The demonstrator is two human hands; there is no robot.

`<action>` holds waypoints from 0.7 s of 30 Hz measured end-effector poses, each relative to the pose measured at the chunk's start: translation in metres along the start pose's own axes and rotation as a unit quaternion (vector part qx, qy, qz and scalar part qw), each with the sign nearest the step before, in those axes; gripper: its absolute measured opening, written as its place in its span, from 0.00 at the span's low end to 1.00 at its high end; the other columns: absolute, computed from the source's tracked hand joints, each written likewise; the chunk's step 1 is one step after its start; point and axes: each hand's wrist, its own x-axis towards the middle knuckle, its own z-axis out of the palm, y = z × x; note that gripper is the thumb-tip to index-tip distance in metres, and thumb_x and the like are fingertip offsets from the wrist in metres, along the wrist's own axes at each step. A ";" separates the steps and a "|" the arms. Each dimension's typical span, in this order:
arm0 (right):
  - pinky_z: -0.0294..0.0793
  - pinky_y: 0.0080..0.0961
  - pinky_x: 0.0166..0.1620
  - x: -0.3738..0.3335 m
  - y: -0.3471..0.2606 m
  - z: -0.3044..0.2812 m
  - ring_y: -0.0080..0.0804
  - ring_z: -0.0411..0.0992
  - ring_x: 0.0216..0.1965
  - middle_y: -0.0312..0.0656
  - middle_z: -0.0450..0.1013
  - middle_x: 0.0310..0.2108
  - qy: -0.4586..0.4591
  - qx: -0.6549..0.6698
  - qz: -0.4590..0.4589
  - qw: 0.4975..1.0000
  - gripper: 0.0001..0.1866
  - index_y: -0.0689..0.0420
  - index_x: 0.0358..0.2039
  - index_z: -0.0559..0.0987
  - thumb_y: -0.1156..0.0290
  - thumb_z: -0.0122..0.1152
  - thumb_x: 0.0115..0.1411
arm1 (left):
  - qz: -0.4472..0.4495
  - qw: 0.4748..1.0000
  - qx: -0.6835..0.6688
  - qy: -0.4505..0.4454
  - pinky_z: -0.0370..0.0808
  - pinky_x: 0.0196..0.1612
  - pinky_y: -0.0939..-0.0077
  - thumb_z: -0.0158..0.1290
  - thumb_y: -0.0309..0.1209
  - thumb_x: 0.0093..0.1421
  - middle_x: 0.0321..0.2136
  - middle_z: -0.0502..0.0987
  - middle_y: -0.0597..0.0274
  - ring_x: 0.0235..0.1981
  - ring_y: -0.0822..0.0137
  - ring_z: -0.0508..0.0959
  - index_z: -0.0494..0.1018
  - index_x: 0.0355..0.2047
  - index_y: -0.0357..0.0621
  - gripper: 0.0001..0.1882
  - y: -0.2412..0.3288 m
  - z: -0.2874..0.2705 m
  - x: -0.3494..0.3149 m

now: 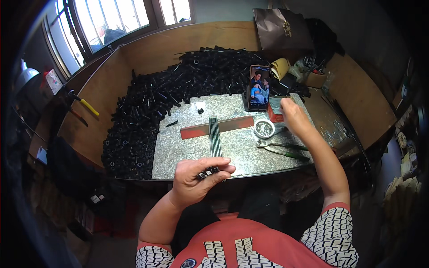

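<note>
My left hand (192,178) is closed at the near edge of the stone board, around small dark parts (208,172) with bright glints. Several thin metal rods (215,140) run from its fingertips across a flat reddish-brown bar (190,131); I cannot tell whether the fingers grip them. My right hand (295,117) is raised beside the phone, over a small red box (276,117), its fingers curled together. What it may pinch is hidden. Just left of that forearm stand a round white dish (264,128) of small shiny pieces and green-handled pliers (283,150).
A large heap of black bolt-like parts (152,96) covers the back and left of the wood-walled bench. A phone (259,88) stands upright on the stone board (178,156). A brown paper bag (281,31) is behind. A yellow-handled hammer (85,103) hangs at the left wall.
</note>
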 end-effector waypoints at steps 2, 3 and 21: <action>0.70 0.41 0.34 -0.006 -0.034 -0.010 0.54 0.69 0.33 0.51 0.68 0.31 -0.002 0.045 -0.053 0.998 0.07 0.61 0.34 0.66 0.80 0.53 0.55 | 0.021 0.998 0.059 0.025 0.79 0.40 0.74 0.59 0.20 0.53 0.31 0.80 0.49 0.35 0.62 0.82 0.74 0.39 0.31 0.13 0.002 0.002 0.000; 0.70 0.40 0.34 -0.011 -0.047 -0.013 0.54 0.70 0.33 0.51 0.68 0.31 0.013 0.064 -0.086 0.994 0.07 0.61 0.35 0.67 0.81 0.53 0.56 | 0.044 0.994 0.094 0.027 0.79 0.39 0.75 0.60 0.20 0.52 0.31 0.80 0.49 0.34 0.63 0.82 0.74 0.38 0.31 0.13 0.003 0.003 0.002; 0.74 0.24 0.26 -0.049 -0.160 -0.089 0.36 0.75 0.29 0.46 0.72 0.32 0.089 0.178 -0.292 0.936 0.16 0.64 0.38 0.69 0.87 0.59 0.49 | -0.020 1.000 -0.005 0.003 0.78 0.41 0.74 0.59 0.21 0.54 0.33 0.80 0.50 0.38 0.63 0.81 0.73 0.39 0.32 0.12 -0.002 0.004 -0.008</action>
